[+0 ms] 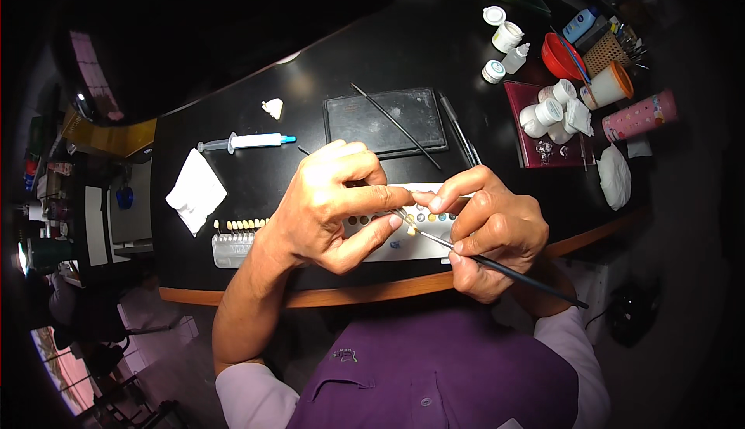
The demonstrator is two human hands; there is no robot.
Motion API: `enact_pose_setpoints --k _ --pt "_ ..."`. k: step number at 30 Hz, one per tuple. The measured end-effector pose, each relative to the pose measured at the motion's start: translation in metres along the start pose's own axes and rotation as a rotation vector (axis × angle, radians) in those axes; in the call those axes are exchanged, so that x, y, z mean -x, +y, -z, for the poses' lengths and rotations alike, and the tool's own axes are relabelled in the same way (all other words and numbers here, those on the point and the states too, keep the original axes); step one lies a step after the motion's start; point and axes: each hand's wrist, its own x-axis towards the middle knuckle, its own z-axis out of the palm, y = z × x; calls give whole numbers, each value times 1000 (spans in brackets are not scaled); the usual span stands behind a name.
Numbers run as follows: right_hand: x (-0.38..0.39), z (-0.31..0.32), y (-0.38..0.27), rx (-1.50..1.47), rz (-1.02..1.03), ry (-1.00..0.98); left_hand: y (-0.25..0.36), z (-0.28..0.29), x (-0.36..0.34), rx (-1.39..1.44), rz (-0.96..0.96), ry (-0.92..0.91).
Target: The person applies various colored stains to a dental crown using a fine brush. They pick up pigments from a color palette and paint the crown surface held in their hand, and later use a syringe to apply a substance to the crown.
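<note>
Between thumb and fingers, my left hand (334,204) pinches a slim metal holder, mostly hidden, with a small tooth-coloured piece (411,230) at its end. My right hand (500,231) is closed round a thin dark brush (516,273). The brush's fine tip points left and meets the small piece, or nearly so; I cannot tell whether they touch. My fingertips meet just above it. Under both hands lies a white palette (423,250) with a row of coloured wells, partly covered by them.
A tooth shade guide (233,249) and a folded white tissue (196,190) lie left. Behind are a syringe (256,141), a black slab (384,122) and another brush (396,125) across it. Jars (543,115), a red bowl (563,57) and a pink bottle (640,115) stand right.
</note>
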Motion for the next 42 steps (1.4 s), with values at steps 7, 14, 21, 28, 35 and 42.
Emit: enact_pose_setpoints --k 7,14,21,28,35,42 --pt "-1 -3 3 7 27 57 0 -1 -1 16 -7 9" --pt "-2 -1 -1 -28 -15 29 -1 -1 0 33 -7 0" --pt "-4 -1 0 -8 -13 -1 -3 -1 2 35 -1 4" --pt "-3 -2 -1 -84 -17 42 -4 -3 1 57 -1 3" --pt "-1 -1 1 -34 -8 26 -4 -4 2 71 8 -8" --pt "0 -2 2 -60 -17 32 -5 -4 3 74 24 -15"
